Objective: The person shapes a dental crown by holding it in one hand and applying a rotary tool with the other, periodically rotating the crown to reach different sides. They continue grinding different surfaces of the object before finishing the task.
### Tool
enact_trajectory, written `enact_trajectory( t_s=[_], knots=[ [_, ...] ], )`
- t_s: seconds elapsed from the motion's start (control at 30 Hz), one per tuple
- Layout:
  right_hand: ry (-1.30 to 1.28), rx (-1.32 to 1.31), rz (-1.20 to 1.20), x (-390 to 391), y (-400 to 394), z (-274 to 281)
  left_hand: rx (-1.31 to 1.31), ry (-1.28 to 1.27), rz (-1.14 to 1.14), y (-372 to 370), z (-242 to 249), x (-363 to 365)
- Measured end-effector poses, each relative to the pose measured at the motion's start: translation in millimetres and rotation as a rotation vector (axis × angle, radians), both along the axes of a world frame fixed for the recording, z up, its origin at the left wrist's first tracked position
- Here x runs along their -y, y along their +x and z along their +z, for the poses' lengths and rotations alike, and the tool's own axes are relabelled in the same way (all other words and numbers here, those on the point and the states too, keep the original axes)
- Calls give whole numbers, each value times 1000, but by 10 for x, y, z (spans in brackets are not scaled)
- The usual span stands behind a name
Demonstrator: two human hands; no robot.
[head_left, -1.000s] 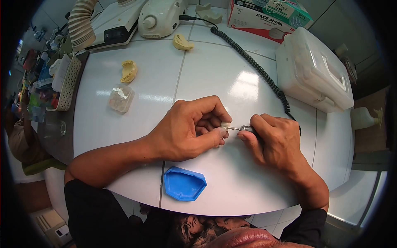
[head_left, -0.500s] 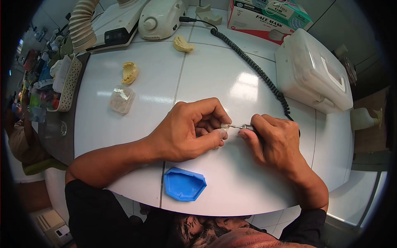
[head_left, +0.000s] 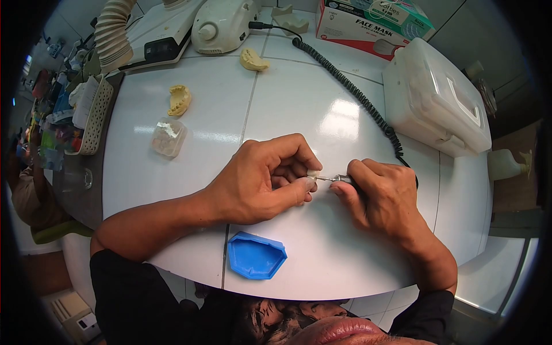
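Observation:
My left hand [head_left: 259,181] pinches a small whitish piece, seemingly a dental crown [head_left: 312,173], between thumb and fingertips. Most of the piece is hidden by those fingers. Wrapped in my right hand [head_left: 384,198] is a rotary handpiece [head_left: 344,179], its thin metal bur pointing left. The bur's tip meets the whitish piece, though the exact contact is too small to make out. Below my left hand lies a blue angular mould tray [head_left: 256,278] with a hollow inside.
Two yellow dental casts [head_left: 179,100] and a clear lidded box [head_left: 169,138] lie further back. A coiled black cord [head_left: 351,87] runs from the white control unit [head_left: 221,29]. On the right stands a white case [head_left: 434,100], near face mask boxes [head_left: 371,31]. A basket [head_left: 96,118] is at left.
The handpiece's bur has shifted slightly down and left against the whitish piece. Both hands keep their grip in nearly the same place.

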State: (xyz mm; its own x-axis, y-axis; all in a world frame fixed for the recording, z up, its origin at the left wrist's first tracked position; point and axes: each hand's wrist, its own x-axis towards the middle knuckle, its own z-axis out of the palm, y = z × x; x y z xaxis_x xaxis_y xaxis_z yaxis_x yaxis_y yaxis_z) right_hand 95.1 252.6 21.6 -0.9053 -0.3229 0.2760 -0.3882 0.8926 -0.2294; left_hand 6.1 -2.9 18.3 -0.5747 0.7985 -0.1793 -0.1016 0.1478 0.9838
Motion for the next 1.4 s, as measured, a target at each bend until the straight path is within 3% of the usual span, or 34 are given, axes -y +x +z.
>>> enact_trajectory(
  t_s=[1.2, 1.4],
  knots=[
    [18, 15, -4, 14, 7, 26, -123, -9, -8, -1, -29, -1],
    [17, 18, -27, 14, 12, 19, -34, -6, 3, -2, 2, -3]
  ],
)
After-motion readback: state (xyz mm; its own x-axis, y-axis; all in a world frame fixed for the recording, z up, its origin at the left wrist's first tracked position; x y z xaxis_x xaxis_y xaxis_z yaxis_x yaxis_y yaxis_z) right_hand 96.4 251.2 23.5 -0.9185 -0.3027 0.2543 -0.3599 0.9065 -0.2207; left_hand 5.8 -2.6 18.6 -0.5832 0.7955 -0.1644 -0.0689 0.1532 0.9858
